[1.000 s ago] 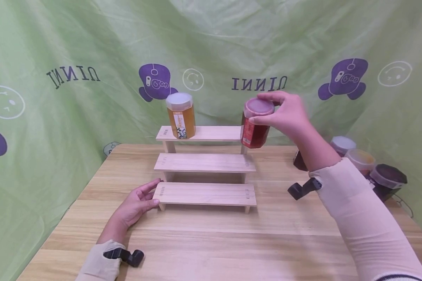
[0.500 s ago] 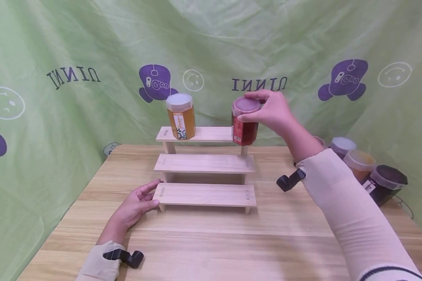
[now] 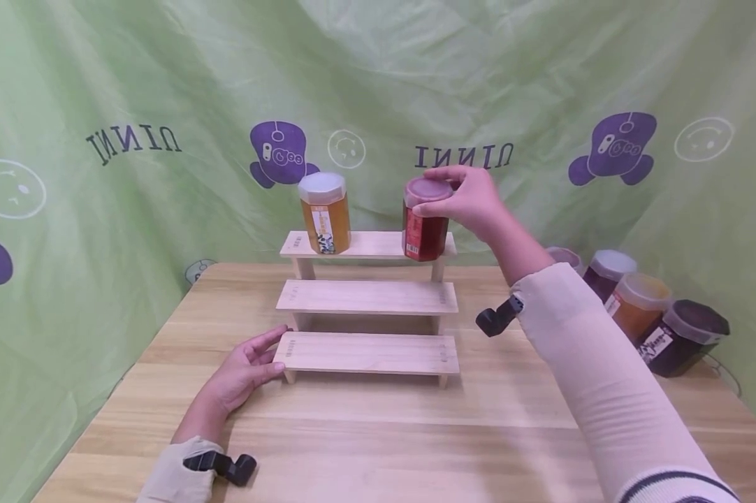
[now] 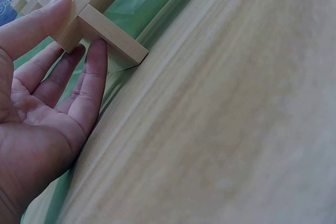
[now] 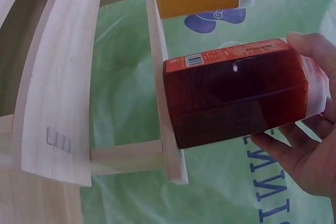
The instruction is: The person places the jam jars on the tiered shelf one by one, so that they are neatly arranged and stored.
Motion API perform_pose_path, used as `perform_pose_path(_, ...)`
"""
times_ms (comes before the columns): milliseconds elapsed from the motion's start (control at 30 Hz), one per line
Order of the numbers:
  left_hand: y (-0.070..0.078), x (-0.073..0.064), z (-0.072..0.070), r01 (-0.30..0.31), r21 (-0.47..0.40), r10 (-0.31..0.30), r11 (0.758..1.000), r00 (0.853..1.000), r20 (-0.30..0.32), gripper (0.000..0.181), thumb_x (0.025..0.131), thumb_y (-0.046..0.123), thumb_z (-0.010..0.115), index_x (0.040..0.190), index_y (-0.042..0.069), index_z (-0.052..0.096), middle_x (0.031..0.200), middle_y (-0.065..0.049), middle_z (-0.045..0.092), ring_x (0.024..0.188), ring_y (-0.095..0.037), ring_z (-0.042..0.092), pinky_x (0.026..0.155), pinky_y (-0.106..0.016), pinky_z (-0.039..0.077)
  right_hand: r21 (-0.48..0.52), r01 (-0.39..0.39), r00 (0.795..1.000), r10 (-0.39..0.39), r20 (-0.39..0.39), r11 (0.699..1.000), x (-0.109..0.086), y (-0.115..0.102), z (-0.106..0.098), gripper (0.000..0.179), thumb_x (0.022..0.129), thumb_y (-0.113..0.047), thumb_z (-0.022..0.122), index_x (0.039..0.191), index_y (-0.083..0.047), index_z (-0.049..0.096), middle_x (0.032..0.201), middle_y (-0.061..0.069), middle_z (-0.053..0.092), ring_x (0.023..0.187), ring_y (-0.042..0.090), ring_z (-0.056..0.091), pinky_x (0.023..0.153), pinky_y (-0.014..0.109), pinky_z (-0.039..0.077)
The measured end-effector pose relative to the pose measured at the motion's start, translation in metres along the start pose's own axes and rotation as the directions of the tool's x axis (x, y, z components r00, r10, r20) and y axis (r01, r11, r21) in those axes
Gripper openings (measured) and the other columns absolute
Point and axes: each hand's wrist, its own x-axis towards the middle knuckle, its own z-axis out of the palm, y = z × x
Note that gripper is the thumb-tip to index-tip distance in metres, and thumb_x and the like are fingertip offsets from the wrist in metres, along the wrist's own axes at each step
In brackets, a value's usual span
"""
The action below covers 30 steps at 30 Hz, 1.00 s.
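A three-step wooden stand point(image 3: 368, 297) is on the table. My left hand point(image 3: 240, 377) holds the left end of its lowest step, thumb at the board's edge and fingertips by the leg point(image 4: 113, 35) in the left wrist view. At the right end of the top step, my right hand point(image 3: 472, 202) grips a lidded jar of dark red contents point(image 3: 430, 236) round its lid. In the right wrist view the base of this jar point(image 5: 236, 95) meets the top board. A jar of amber contents with a white lid point(image 3: 328, 223) stands upright at that step's left end.
Several more lidded jars stand at the table's right side, partly behind my right sleeve: a dark one point(image 3: 682, 342) in front, an orange one point(image 3: 638, 304) behind it. A green printed curtain point(image 3: 378, 84) hangs close behind the table point(image 3: 353, 433).
My right hand has carried the dark red jar leftward and slightly down onto the right end of the top step. The left hand has stayed at the lowest step.
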Motion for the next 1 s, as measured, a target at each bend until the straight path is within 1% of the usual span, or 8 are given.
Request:
perform_pose_path(267, 0.000, 0.000, 0.000, -0.005, -0.004, 0.005, 1.000, 1.000, -0.008, 0.078, 0.083, -0.013, 0.064, 0.149, -0.008, 0.022, 0.131, 0.006, 0.054, 0.111, -0.015, 0.061, 0.089, -0.032, 0.054, 0.016, 0.019, 1.000, -0.019, 0.018, 1.000, 0.008, 0.005, 0.001, 0.064, 0.070, -0.019, 0.089, 0.128, -0.011, 0.062, 0.124, 0.010, 0.061, 0.109, 0.022, 0.058, 0.094, 0.036, 0.051)
perform_pose_path(333, 0.000, 0.000, 0.000, -0.005, 0.000, 0.005, 1.000, 1.000, -0.005, 0.079, 0.082, -0.013, 0.064, 0.149, -0.008, 0.022, 0.134, 0.004, 0.052, 0.112, -0.016, 0.061, 0.090, -0.033, 0.054, 0.022, 0.016, 1.000, -0.016, 0.027, 1.000, 0.009, 0.005, 0.002, 0.065, 0.071, -0.018, 0.089, 0.129, -0.011, 0.062, 0.124, 0.010, 0.061, 0.109, 0.022, 0.059, 0.094, 0.036, 0.051)
perform_pose_path(467, -0.001, 0.001, -0.001, -0.003, 0.008, 0.003, 1.000, 1.000, -0.004, 0.080, 0.082, -0.012, 0.064, 0.150, -0.008, 0.022, 0.144, -0.006, 0.045, 0.113, -0.016, 0.061, 0.090, -0.034, 0.054, 0.041, 0.009, 0.999, -0.010, 0.032, 0.999, 0.012, 0.005, 0.004, 0.064, 0.071, -0.017, 0.088, 0.130, -0.011, 0.062, 0.124, 0.010, 0.061, 0.109, 0.021, 0.059, 0.094, 0.035, 0.051)
perform_pose_path(533, -0.002, 0.002, -0.001, -0.001, 0.007, 0.001, 1.000, 1.000, -0.006, 0.080, 0.082, -0.013, 0.064, 0.150, -0.008, 0.022, 0.146, -0.009, 0.043, 0.113, -0.016, 0.061, 0.090, -0.034, 0.054, 0.051, 0.005, 0.999, -0.007, 0.031, 0.999, 0.013, 0.005, 0.005, 0.063, 0.072, -0.016, 0.088, 0.129, -0.012, 0.062, 0.124, 0.010, 0.061, 0.109, 0.021, 0.058, 0.093, 0.034, 0.051)
perform_pose_path(600, -0.002, 0.002, 0.000, 0.000, 0.004, 0.000, 1.000, 1.000, -0.006, 0.080, 0.082, -0.012, 0.064, 0.150, -0.008, 0.022, 0.144, -0.007, 0.044, 0.112, -0.016, 0.061, 0.090, -0.034, 0.054, 0.059, 0.005, 0.999, -0.007, 0.032, 0.998, 0.014, 0.005, 0.007, 0.063, 0.072, -0.016, 0.088, 0.130, -0.012, 0.063, 0.123, 0.010, 0.061, 0.109, 0.021, 0.058, 0.093, 0.034, 0.051)
perform_pose_path(767, -0.001, 0.002, 0.000, -0.003, -0.008, 0.003, 1.000, 1.000, 0.000, 0.081, 0.082, -0.012, 0.065, 0.149, -0.009, 0.021, 0.131, 0.005, 0.054, 0.111, -0.015, 0.062, 0.089, -0.033, 0.054, 0.068, 0.009, 0.999, -0.011, 0.036, 0.998, 0.017, 0.005, 0.009, 0.065, 0.072, -0.014, 0.088, 0.132, -0.012, 0.061, 0.126, 0.010, 0.060, 0.111, 0.021, 0.057, 0.094, 0.034, 0.051)
perform_pose_path(833, -0.001, 0.002, 0.000, -0.008, -0.012, 0.008, 1.000, 1.000, 0.005, 0.080, 0.082, -0.012, 0.064, 0.149, -0.009, 0.020, 0.130, 0.008, 0.055, 0.111, -0.015, 0.062, 0.089, -0.033, 0.054, 0.071, 0.010, 0.999, -0.012, 0.037, 0.997, 0.017, 0.006, 0.010, 0.066, 0.072, -0.014, 0.087, 0.133, -0.013, 0.060, 0.127, 0.009, 0.059, 0.112, 0.021, 0.057, 0.095, 0.034, 0.050)
perform_pose_path(1000, -0.002, 0.001, -0.001, -0.017, -0.016, 0.018, 1.000, 1.000, 0.017, 0.080, 0.082, -0.014, 0.063, 0.149, -0.009, 0.020, 0.133, 0.009, 0.052, 0.113, -0.015, 0.061, 0.090, -0.033, 0.054, 0.074, 0.005, 0.999, -0.009, 0.042, 0.997, 0.015, 0.008, 0.011, 0.068, 0.073, -0.016, 0.087, 0.135, -0.015, 0.059, 0.130, 0.009, 0.058, 0.114, 0.021, 0.056, 0.098, 0.035, 0.049)
